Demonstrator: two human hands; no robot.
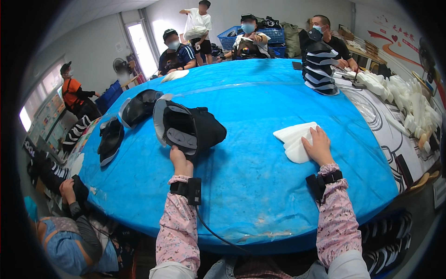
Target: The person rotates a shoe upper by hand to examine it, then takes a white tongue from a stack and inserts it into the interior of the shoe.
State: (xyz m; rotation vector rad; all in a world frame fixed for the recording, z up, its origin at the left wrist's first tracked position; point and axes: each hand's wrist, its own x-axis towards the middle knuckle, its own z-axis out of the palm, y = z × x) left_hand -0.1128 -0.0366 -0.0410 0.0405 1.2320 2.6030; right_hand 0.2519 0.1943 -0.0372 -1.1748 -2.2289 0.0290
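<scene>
My left hand (180,162) grips the near edge of a black shoe upper (206,128) with a pale lining edge. Its opening faces left and toward me, showing a pale inner piece with drawn lines. Over to the right, my right hand (318,145) has its thumb and fingers on a white, lobed, sheet-like shoe insert (295,142) at the blue table cover (251,186). Its fingers are bent at the insert's right edge; what lies under them is hidden.
Two more black uppers, one nearer (110,139) and one farther (139,108), lie at the left. Stacked uppers (320,69) stand far right, beside a heap of white pieces (395,97). A flat white piece (175,76) lies at the far edge. Several people surround the table.
</scene>
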